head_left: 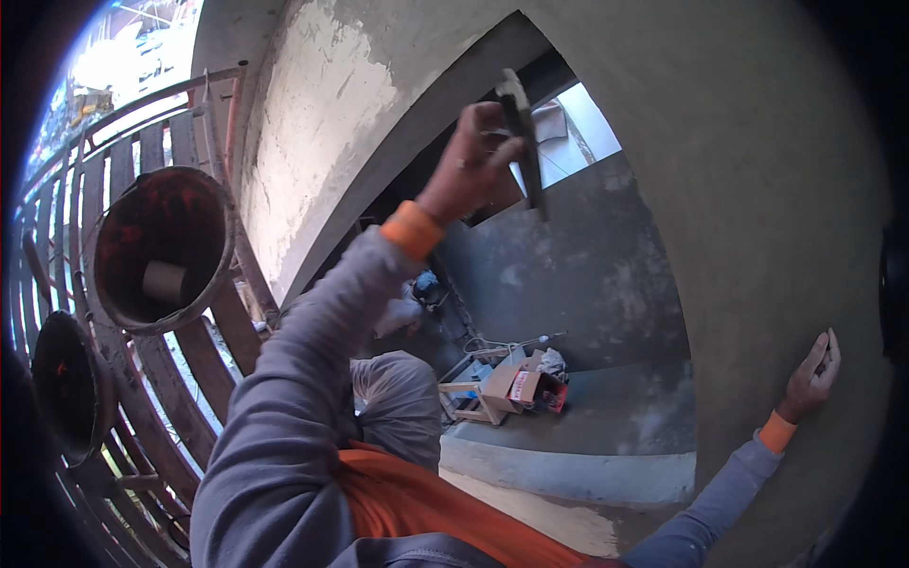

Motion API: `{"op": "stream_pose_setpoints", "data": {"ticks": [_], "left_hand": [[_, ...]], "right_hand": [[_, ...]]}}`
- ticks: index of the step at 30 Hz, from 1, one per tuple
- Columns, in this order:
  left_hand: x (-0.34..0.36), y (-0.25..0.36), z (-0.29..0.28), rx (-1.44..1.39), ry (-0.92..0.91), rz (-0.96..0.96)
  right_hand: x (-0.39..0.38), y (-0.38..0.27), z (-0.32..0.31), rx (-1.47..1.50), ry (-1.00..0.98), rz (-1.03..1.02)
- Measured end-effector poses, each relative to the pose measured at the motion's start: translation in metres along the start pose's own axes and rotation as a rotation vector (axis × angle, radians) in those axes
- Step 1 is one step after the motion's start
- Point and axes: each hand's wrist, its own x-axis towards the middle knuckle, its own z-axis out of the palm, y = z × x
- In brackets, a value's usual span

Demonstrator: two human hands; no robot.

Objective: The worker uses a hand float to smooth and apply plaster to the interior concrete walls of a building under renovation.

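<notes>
My left hand [476, 156] is raised at the upper middle, its fingers wrapped round a plastering trowel [523, 133]. The trowel shows almost edge-on and is slightly blurred, its long flat blade hanging in front of the window opening. At the far right, my right hand [812, 379] lies against the smooth grey plastered wall [757, 237], fingers stretched out and nothing seen in it. Both arms wear grey sleeves with orange cuffs.
Slatted scaffold planks [166, 379] lie at the left, carrying a dark bucket [213, 284] with a pale piece inside and a second bucket [71, 379]. Through the wall opening, a cardboard box [507, 388] sits beside a wooden frame [473, 407] in the room below.
</notes>
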Motion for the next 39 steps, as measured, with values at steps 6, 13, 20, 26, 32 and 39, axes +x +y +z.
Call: {"op": "stream_pose_setpoints", "data": {"ticks": [6, 13, 20, 26, 32, 39], "left_hand": [[0.038, -0.053, 0.059, -0.177, 0.010, 0.095], [0.074, -0.057, 0.081, -0.302, 0.111, 0.118], [0.033, -0.066, 0.117, -0.189, -0.135, 0.065], [0.084, -0.059, 0.068, -0.359, 0.136, 0.199], [0.037, -0.066, 0.109, -0.222, -0.214, -0.003], [0.096, -0.060, 0.056, -0.079, 0.161, 0.345]], "right_hand": [[-0.003, -0.011, 0.012, -0.071, -0.017, -0.040], [0.004, -0.008, 0.002, -0.121, -0.066, -0.010], [0.000, 0.016, -0.006, -0.018, -0.062, 0.031], [0.000, 0.009, -0.007, -0.062, -0.084, 0.032], [0.004, 0.006, -0.004, -0.056, -0.044, -0.030], [0.003, 0.007, -0.006, -0.060, -0.036, 0.009]]}}
